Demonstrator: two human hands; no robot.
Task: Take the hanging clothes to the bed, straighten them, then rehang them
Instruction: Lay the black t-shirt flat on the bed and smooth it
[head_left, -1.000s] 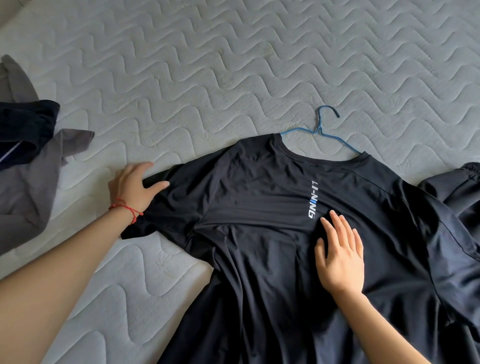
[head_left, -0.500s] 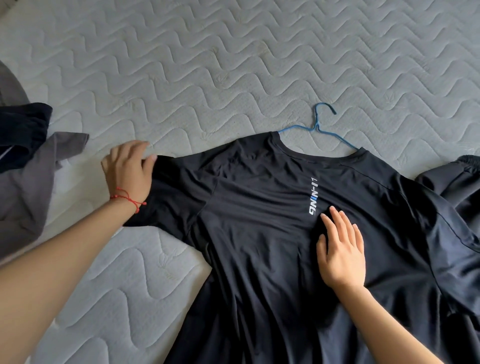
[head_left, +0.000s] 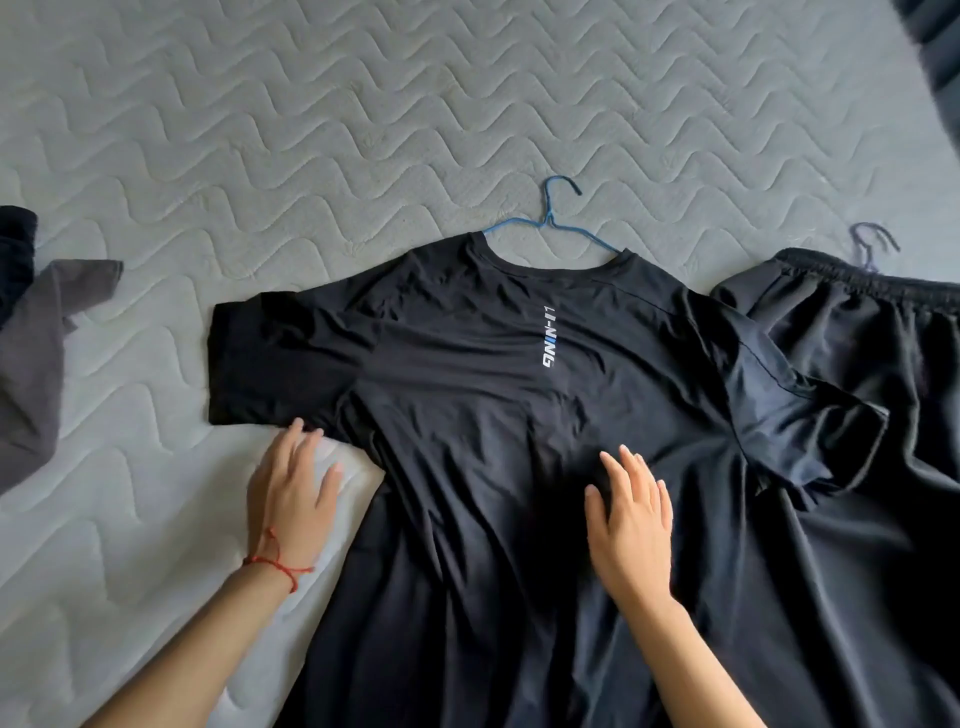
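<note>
While the black short-sleeved T-shirt lies spread flat on the grey quilted mattress, I see my right hand pressed palm-down on its middle, fingers loosely spread and gripping nothing. My left hand rests on bare mattress just below the flattened sleeve, fingers open, tips touching its hem. A blue wire hanger pokes from the collar. Black elastic-waisted shorts lie beside the shirt's other sleeve.
</note>
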